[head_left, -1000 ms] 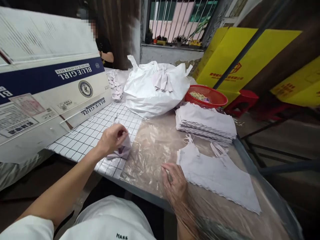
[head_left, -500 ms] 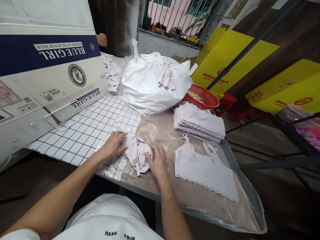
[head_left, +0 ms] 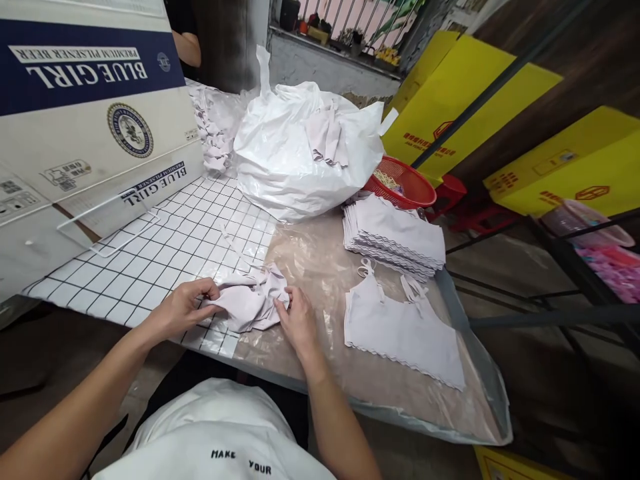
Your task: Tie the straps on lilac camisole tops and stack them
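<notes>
Plastic-covered surface (head_left: 310,253): crumpled pale-lilac cloth garment (head_left: 253,303) near the front edge, between left hand (head_left: 185,307) and right hand (head_left: 299,323). To its right: flat pale-lilac cloth strap top (head_left: 405,327). Behind the top: layered stack of pale-lilac scalloped cloth pieces (head_left: 393,233). Behind the stack: round red plastic basket (head_left: 423,192). Rear centre: bulging white plastic bag (head_left: 295,180), small pale-lilac gathered cloth (head_left: 326,137) upon it. Left side: white-and-blue cardboard box (head_left: 75,143). Beyond, right rear: yellow cardboard boxes (head_left: 480,130).
</notes>
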{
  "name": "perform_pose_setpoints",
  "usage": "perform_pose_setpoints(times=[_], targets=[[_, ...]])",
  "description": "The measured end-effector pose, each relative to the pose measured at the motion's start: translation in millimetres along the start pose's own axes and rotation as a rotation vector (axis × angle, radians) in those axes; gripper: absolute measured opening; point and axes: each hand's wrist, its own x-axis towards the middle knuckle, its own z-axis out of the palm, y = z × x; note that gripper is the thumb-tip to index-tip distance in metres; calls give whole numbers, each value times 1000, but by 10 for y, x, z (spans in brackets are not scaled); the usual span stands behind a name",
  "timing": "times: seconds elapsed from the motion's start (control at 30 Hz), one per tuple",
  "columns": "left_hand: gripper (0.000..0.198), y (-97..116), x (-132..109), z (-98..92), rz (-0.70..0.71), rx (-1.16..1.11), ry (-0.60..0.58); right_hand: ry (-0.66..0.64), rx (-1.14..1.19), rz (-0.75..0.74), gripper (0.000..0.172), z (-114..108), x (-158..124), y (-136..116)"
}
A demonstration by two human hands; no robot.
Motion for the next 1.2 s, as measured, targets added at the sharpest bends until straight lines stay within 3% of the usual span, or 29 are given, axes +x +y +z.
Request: perform_pose_setpoints(times=[0.07,0.17,0.27,0.33,0.43,0.57,0.67,0.73,0.77,0.87,1.0,1.07,1.2], targets=[[23,-22,-73,-48,2,-19,12,14,7,-44,20,-12,19,-43],[26,-62,-235,-207,-28,29,9,90,-11,-8,23,-354,-79,100],[26,-83,-366,-309,-86,105,-118,-59,-133,42,21,-729,-288,333],[24,-61,-386,-297,-79,132,-180,-95,-187,46,22,-835,-433,398],[27,19,-319,-174,25,165,-170,-36,-183,-35,23,-778,-564,305],[30,106,-156,102,212,242,-216,-200,-210,-262,17,-564,-586,86],[27,101,-39,283,307,320,-312,-295,-297,-365,26,-450,-579,61],[15,79,20,330,334,366,-329,-303,-316,-385,13,-421,-569,121],[15,72,39,323,338,375,-320,-288,-313,-385,6,-424,-559,162],[21,94,53,191,302,288,-286,-177,-260,-347,17,-493,-505,241],[27,269,40,-31,183,67,-360,-117,-13,-330,20,-591,-393,35],[29,404,58,-71,156,-14,-426,-242,152,-365,17,-574,-307,-197],[30,663,113,-98,135,-203,-534,-735,317,-408,32,-481,-41,-609]])
